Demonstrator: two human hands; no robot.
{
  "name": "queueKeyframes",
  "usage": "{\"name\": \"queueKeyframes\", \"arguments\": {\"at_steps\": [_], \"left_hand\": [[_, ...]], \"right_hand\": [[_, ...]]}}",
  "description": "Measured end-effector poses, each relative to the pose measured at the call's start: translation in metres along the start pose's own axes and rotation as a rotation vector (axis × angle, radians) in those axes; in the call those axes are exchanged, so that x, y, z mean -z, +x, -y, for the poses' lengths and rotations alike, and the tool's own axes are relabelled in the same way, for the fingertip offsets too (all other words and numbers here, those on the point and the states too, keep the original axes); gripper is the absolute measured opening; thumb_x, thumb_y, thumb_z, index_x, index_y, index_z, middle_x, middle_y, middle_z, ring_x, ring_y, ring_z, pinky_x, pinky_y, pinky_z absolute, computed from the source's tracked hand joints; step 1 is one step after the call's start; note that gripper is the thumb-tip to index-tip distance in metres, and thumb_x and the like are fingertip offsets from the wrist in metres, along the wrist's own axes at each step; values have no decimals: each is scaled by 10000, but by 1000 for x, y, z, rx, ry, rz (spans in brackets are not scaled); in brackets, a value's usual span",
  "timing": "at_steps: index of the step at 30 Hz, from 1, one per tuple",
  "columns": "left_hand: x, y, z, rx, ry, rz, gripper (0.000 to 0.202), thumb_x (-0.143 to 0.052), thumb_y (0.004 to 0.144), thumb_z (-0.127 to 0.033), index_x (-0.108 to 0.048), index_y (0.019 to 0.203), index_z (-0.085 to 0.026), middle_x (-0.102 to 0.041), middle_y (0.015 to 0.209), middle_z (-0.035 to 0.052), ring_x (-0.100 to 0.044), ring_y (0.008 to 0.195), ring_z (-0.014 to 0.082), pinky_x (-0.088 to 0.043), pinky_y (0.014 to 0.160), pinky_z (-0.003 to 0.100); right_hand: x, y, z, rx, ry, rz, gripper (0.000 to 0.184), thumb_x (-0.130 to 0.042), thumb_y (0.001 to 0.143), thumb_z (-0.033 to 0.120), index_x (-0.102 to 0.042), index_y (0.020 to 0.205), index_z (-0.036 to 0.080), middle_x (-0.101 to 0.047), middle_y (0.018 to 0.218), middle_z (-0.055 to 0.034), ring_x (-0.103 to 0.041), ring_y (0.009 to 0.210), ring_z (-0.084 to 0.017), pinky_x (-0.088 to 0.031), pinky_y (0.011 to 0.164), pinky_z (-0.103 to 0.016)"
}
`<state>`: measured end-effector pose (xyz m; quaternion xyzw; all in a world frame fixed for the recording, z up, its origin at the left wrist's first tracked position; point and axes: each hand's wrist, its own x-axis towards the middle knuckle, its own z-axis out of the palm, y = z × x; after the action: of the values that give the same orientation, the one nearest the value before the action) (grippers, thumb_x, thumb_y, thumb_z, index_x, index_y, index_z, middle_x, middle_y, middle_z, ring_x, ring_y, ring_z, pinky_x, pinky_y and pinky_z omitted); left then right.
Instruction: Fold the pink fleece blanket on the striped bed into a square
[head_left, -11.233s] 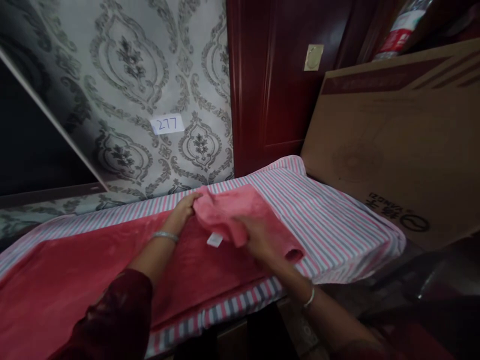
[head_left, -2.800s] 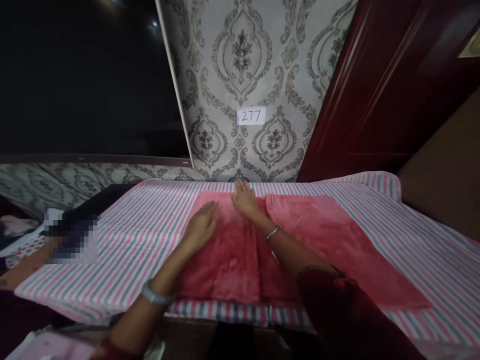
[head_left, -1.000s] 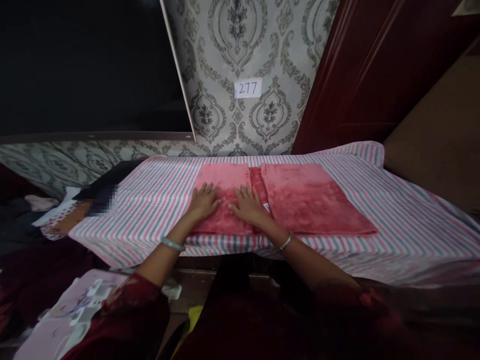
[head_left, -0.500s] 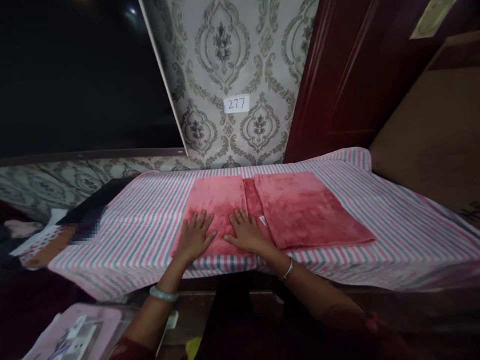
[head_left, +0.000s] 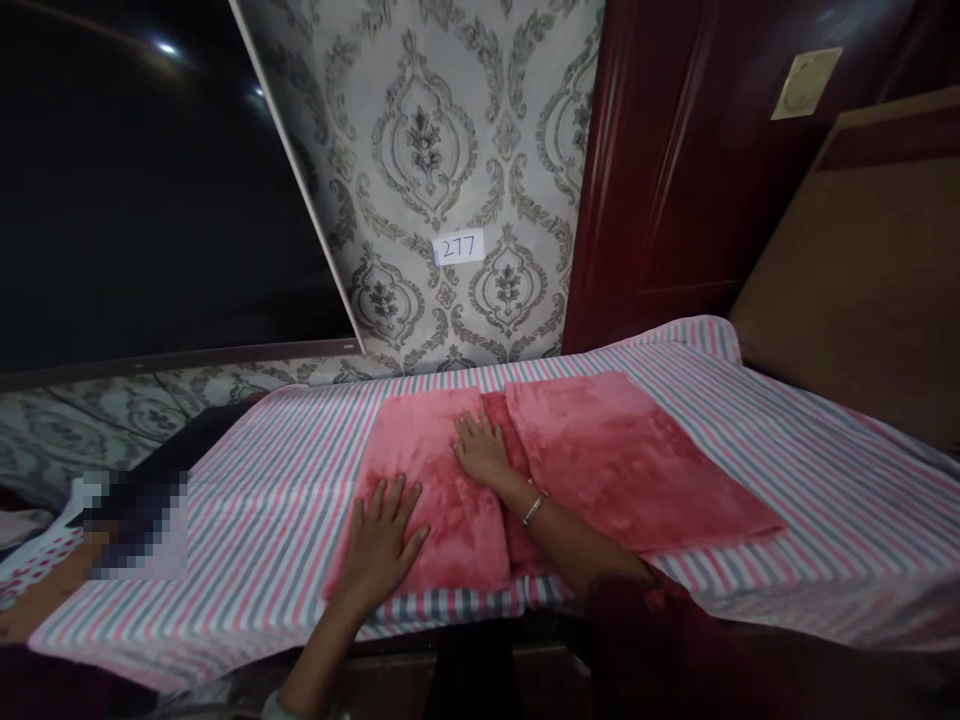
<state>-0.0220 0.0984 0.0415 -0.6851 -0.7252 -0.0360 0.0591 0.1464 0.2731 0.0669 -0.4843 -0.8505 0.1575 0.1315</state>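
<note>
A plush pink-red cloth (head_left: 630,460) lies on the striped table cover, with its left and right sides folded in toward the middle. Between the two flaps a narrow darker strip shows. My left hand (head_left: 381,540) rests flat on the near part of the left flap, fingers spread. Farther up that flap, close to its inner edge, my right hand (head_left: 481,446) presses palm down with its fingers apart. A silver bangle circles my right wrist. Neither hand grips the cloth.
The striped cover (head_left: 277,480) drapes over the table's front edge. Behind it are a patterned wall with a paper label (head_left: 459,246), a dark television (head_left: 150,200) and a red door (head_left: 660,150). A large cardboard box (head_left: 885,260) stands at the right.
My right hand has slid up and away along the left flap toward its far edge. My left hand stays on the near part. The view has tilted upward.
</note>
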Motion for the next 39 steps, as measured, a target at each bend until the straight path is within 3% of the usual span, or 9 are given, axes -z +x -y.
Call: {"name": "queueKeyframes", "arguments": {"at_steps": [4,8,12,19,23,26,29,33,39], "left_hand": [[9,5,8,-8,-86,35,590,-495,973,-479,-470,1530,-288,-383,1631,98,-341,1510,368,-312,1182,636],[30,32,23,4,-193,-81,550,-421,995,-438,-556,1461,-177,-573,1488,151,-560,1357,312,-452,1127,508],[49,86,35,-40,-265,-147,541,-425,983,-442,-589,1413,-157,-615,1444,141,-579,1339,291,-446,1146,473],[59,193,25,-5,-245,88,598,-414,996,-374,-413,1549,-147,-476,1578,108,-471,1443,226,-373,1192,351],[45,229,19,34,-207,144,607,-433,995,-385,-405,1548,-138,-446,1591,145,-437,1466,257,-356,1198,406],[29,237,15,62,-169,175,578,-424,998,-416,-457,1514,-158,-449,1585,168,-422,1470,320,-336,1189,543],[10,232,11,69,-138,153,573,-340,1027,-433,-426,1536,-184,-406,1615,161,-351,1507,335,-253,1200,626],[-9,221,5,66,-86,91,585,-263,1046,-410,-356,1579,-187,-322,1662,148,-239,1554,314,-135,1235,623],[-12,229,25,176,-31,133,649,-223,1040,-504,-362,1574,-163,-389,1629,149,-262,1542,311,-159,1241,601]], "right_hand": [[14,16,-8,-123,58,-55,563,-506,994,312,-439,1543,212,-352,1634,-105,-312,1493,-298,-342,1175,-460],[38,51,-23,-255,113,-50,486,-426,1026,295,-506,1474,125,-634,1358,-181,-582,1270,-309,-480,1029,-412],[44,84,-35,-317,180,1,445,-405,1028,282,-587,1385,90,-673,1299,-180,-650,1188,-290,-527,939,-349],[27,92,-42,-302,200,-50,671,-471,979,197,-291,1624,234,-683,1310,-97,-656,1181,-247,-520,942,-317],[28,83,-44,-300,123,-60,548,-407,995,131,-476,1532,215,-679,1289,-139,-643,1188,-273,-502,965,-353],[31,81,-34,-256,43,-92,493,-418,992,122,-538,1468,162,-603,1377,-201,-559,1291,-310,-449,1047,-420],[21,79,-21,-104,-65,-184,532,-448,1026,250,-428,1543,126,-370,1598,-205,-315,1482,-328,-276,1191,-504],[-7,72,-21,-56,-82,-62,693,-416,1049,490,-317,1594,74,-238,1666,-178,-146,1547,-332,-175,1231,-534],[-22,68,-32,-61,-81,-40,744,-360,1052,551,-288,1602,55,-208,1675,-171,-111,1556,-328,-158,1233,-539]]}}
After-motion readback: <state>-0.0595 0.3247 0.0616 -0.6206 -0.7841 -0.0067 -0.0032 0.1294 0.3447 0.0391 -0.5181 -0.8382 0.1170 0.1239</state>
